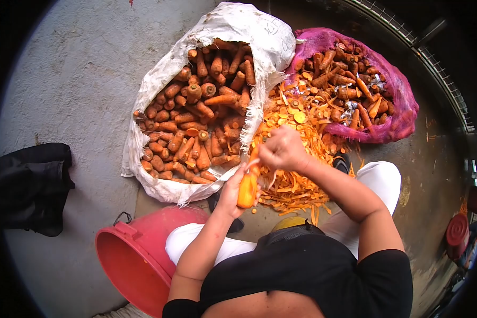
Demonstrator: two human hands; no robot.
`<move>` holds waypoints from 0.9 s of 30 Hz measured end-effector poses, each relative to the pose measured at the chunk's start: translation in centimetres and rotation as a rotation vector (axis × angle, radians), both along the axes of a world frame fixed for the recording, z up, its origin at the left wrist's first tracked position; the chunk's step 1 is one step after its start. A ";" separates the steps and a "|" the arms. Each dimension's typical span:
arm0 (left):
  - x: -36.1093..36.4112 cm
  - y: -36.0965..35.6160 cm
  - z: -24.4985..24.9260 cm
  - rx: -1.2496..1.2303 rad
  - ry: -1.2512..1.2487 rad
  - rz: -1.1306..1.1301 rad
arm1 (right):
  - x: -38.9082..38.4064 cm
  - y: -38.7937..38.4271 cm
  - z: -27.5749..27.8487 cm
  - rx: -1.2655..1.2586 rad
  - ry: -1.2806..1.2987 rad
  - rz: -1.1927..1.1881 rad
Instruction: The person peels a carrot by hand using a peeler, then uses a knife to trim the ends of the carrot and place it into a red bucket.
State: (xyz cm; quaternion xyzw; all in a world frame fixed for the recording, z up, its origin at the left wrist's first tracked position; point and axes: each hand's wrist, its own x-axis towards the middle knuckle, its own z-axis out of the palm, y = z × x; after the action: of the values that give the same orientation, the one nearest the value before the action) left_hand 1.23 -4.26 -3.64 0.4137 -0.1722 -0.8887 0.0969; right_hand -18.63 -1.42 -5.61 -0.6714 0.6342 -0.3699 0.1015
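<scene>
My left hand (231, 195) is wrapped round the lower part of a bright orange peeled carrot (247, 191), which points up and away from me. Close by its upper end, my right hand (284, 149) is closed in a fist, slightly blurred. Whatever that fist grips is hidden, though a thin pale strip shows between it and the carrot. Beneath both hands lies a heap of orange peelings (291, 185) with cut carrot ends among them. Just beyond, a white woven sack (169, 53) lies open, full of unpeeled carrots (188, 122).
A purple mesh sack (403, 100) holds more carrots at the back right. On my left a red bucket (135, 238) lies tilted beside my leg. Dark cloth (34, 185) rests on the grey surface at far left. A red round object (457, 230) stands far right.
</scene>
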 end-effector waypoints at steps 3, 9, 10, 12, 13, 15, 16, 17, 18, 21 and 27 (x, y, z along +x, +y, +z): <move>0.2 0.2 -0.2 0.015 0.101 -0.143 | -4.2 -1.3 -1.5 0.214 -0.024 -0.129; -0.1 0.0 1.9 0.004 0.264 -0.141 | -10.0 0.1 -11.2 0.615 0.225 -0.432; 0.0 -0.2 1.7 0.003 0.257 -0.127 | -10.0 0.6 -12.3 0.685 0.183 -0.468; 0.1 -0.6 1.5 0.014 0.282 -0.102 | -9.5 1.8 -14.1 0.867 0.083 -0.434; 0.2 -0.6 1.5 0.029 0.316 -0.089 | -8.9 2.3 -14.6 0.950 0.019 -0.326; 0.4 -0.9 1.0 0.036 0.411 -0.093 | -7.0 3.2 -15.6 1.033 0.122 -0.128; 0.7 -1.1 0.3 0.027 0.474 -0.110 | -6.2 3.6 -16.6 1.025 0.183 -0.084; 0.9 -1.3 -0.2 0.018 0.536 -0.127 | -5.5 3.9 -17.6 1.017 0.243 -0.040; 1.0 -1.3 -0.4 0.031 0.599 -0.123 | -4.8 3.9 -17.5 0.971 0.267 -0.033; 0.9 -1.4 0.0 0.083 0.653 -0.085 | -4.2 3.7 -16.9 0.765 0.148 -0.185; 0.7 -1.4 0.0 0.043 0.314 0.000 | -4.0 -2.7 -7.1 0.233 -0.252 -0.308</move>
State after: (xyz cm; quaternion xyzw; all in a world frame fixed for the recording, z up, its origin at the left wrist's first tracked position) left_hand 1.95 -5.64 -3.60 0.2718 -0.1359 -0.9459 0.1139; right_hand -22.66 -4.09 -12.68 -0.4987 0.7499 -0.3863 0.1992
